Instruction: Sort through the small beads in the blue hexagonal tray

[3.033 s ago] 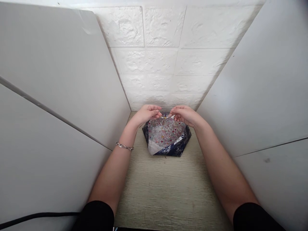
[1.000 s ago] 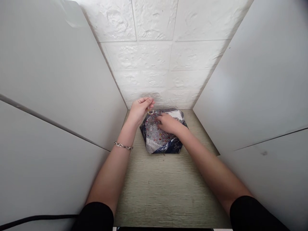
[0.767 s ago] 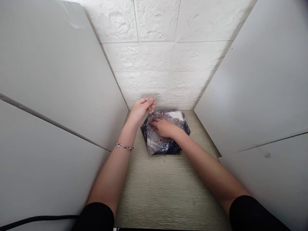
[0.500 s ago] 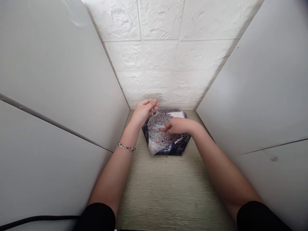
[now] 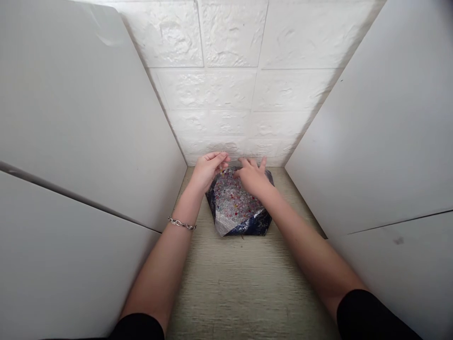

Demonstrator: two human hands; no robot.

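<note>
My left hand (image 5: 208,171) is closed in a pinch over the left rim of a folded silvery and dark blue foil packet. A thin string with a few small beads (image 5: 222,168) hangs from its fingers; much of the string is too fine to make out. Many tiny clear, pink and red beads (image 5: 231,200) lie spread over the silvery inside of the foil packet (image 5: 253,225). Above the packet's far right side is my right hand (image 5: 253,177), fingers spread apart, with nothing visible in them.
The packet lies on a wood-grained surface (image 5: 226,283) against a white brick-patterned wall (image 5: 226,89). Pale panels rise on the left (image 5: 88,104) and on the right (image 5: 382,118), closing in both sides. A chain bracelet (image 5: 181,223) circles my left wrist.
My right hand has lifted from among the beads and moved toward the wall, its fingers spreading. My left hand keeps its pinch on the beaded string. The view has shifted slightly.
</note>
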